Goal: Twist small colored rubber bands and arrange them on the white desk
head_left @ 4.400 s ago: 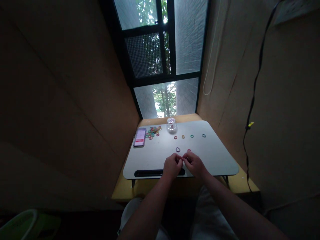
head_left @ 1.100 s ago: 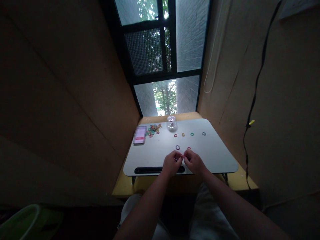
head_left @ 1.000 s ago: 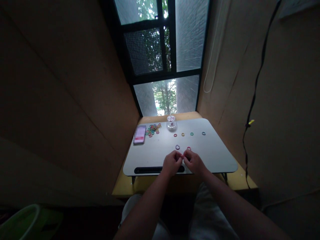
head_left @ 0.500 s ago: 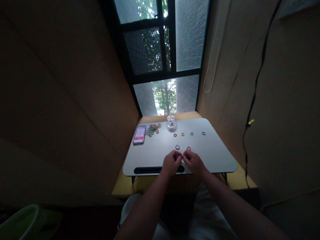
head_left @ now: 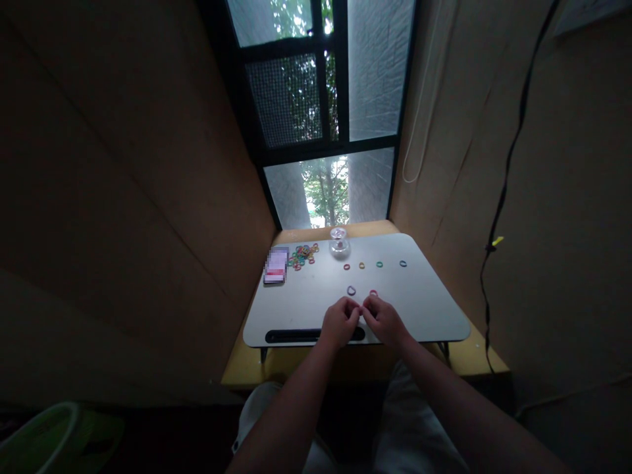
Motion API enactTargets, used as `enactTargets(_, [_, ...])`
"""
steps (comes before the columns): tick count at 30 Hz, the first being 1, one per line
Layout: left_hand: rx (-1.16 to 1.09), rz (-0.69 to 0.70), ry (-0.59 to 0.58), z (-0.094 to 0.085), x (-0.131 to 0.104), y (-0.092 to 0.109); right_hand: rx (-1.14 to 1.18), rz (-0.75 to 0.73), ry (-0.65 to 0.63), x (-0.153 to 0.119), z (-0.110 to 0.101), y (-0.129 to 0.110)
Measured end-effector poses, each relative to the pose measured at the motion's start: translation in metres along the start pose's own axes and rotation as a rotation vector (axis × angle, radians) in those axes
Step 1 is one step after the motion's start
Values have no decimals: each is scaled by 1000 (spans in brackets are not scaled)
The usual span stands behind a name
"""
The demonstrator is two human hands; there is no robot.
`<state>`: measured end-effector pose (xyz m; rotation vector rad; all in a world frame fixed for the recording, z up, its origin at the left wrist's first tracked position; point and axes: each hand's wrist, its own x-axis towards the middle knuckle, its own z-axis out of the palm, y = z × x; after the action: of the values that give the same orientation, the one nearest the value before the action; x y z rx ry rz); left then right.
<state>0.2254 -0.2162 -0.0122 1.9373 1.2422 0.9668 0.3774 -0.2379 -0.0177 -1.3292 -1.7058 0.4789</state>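
Note:
My left hand (head_left: 342, 320) and my right hand (head_left: 384, 320) meet over the front of the white table, fingertips pinched together and almost touching. Whatever sits between the fingertips is too small and too hidden to make out. Just beyond the fingers lie a purple hair tie (head_left: 351, 290) and a pink hair tie (head_left: 373, 293), the pink one close to my right knuckles. Farther back is a spaced row: a red hair tie (head_left: 346, 266), a yellow one (head_left: 362, 265), a green one (head_left: 380, 264) and a dark blue one (head_left: 403, 263).
A pile of mixed hair ties (head_left: 303, 255) lies at the back left beside a phone (head_left: 276, 265). A clear plastic jar (head_left: 339, 245) stands at the back. The folding table (head_left: 424, 309) has a black slot (head_left: 291, 336) along its front edge. Walls rise on both sides.
Both hands keep nearly the same pose, with only a slight shift at the fingertips. The hair ties on the table stay where they were.

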Motion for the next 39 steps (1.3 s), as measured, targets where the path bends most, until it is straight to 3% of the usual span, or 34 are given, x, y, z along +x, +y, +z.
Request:
enactTargets(12, [-19,11,28,3,0,-3,21,6,-11,1,-1,0])
enactTargets(21, [-68,31,-17,2,0,2,19,7,-7,0,0,1])
enactTargets(39, [52,-34,29,1,0,3,-23,-24,-46,-1,-2,-2])
